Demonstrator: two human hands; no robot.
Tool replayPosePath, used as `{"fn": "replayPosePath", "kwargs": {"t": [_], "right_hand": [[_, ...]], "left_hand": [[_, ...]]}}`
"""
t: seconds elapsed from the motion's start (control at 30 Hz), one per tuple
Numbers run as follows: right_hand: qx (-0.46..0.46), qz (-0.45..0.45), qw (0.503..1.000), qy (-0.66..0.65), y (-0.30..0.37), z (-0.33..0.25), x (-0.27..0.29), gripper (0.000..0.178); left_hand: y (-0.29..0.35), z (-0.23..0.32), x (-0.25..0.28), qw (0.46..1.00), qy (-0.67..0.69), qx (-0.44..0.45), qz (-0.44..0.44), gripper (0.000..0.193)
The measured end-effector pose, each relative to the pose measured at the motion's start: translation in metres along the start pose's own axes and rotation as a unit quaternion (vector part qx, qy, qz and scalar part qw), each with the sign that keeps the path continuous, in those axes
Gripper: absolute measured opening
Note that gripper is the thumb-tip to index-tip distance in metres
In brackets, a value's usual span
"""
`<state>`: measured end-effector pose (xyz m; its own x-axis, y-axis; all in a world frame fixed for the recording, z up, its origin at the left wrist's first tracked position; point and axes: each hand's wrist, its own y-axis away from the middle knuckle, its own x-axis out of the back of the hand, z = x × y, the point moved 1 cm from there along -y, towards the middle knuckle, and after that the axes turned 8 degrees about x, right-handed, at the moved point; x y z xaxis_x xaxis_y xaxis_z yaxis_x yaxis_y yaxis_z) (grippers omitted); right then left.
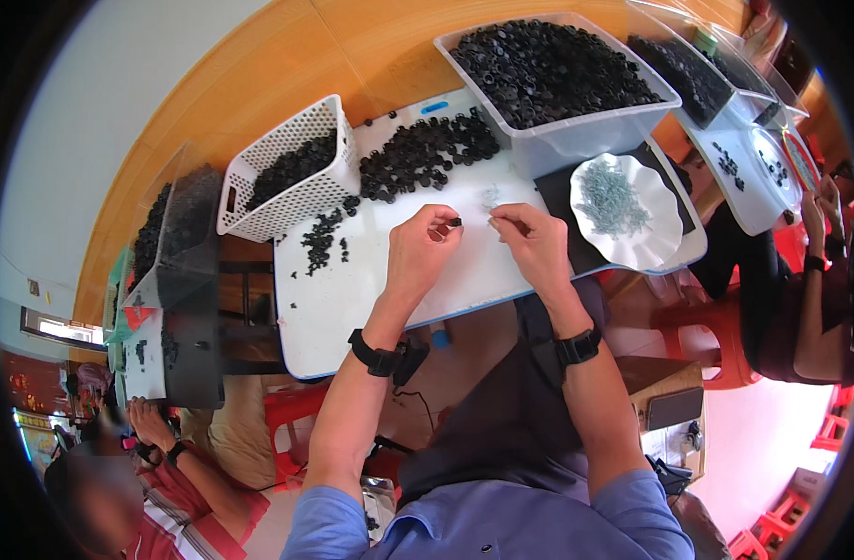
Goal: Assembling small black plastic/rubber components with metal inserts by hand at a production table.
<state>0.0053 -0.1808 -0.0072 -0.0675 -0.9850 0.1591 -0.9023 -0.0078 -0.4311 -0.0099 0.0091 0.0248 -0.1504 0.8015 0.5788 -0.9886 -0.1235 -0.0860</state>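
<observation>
Above the white table [483,271], my left hand [422,245] pinches a small black plastic part [455,222] between thumb and fingers. My right hand [536,245] is closed in a pinch just to the right of it; what its fingertips hold is too small to make out. The two hands are a short gap apart. Just beyond my right fingertips lies a little scatter of small clear pieces [490,194]. A white scalloped plate [665,233] to the right bears a heap of small pale bluish pieces [614,198].
Loose black parts [427,154] spread across the table's far side. A white perforated basket [287,207] and a large clear bin [567,140], both filled with black parts, stand at the far left and far right. People work at neighbouring tables; one person's hands [151,425] show at lower left.
</observation>
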Motion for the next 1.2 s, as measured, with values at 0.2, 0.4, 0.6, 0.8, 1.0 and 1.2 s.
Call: {"fn": "replayPosePath", "kwargs": {"t": [0.2,0.4,0.6,0.8,1.0,1.2], "right_hand": [[0.055,-0.017,0.998,0.009,-0.001,-0.005,0.001,0.011],[0.034,-0.05,0.997,0.052,-0.002,-0.009,0.002,0.012],[0.05,-0.048,0.996,0.054,-0.001,-0.008,0.001,0.011],[0.041,-0.042,0.997,0.055,-0.001,-0.008,0.0,0.012],[0.036,-0.043,0.997,0.058,-0.001,-0.007,-0.002,0.012],[0.035,-0.034,0.996,0.073,0.0,-0.006,-0.002,0.012]], "left_hand": [[0.014,0.002,-0.03,0.998,0.06,0.027,-0.008,0.025],[0.016,-0.002,-0.037,0.994,0.098,0.054,-0.003,0.022],[0.017,-0.001,-0.036,0.993,0.105,0.052,0.001,0.022],[0.017,-0.005,-0.037,0.991,0.126,0.047,0.0,0.023],[0.018,-0.007,-0.035,0.99,0.133,0.045,0.002,0.023],[0.019,-0.004,-0.033,0.99,0.124,0.06,-0.018,0.023]]}}
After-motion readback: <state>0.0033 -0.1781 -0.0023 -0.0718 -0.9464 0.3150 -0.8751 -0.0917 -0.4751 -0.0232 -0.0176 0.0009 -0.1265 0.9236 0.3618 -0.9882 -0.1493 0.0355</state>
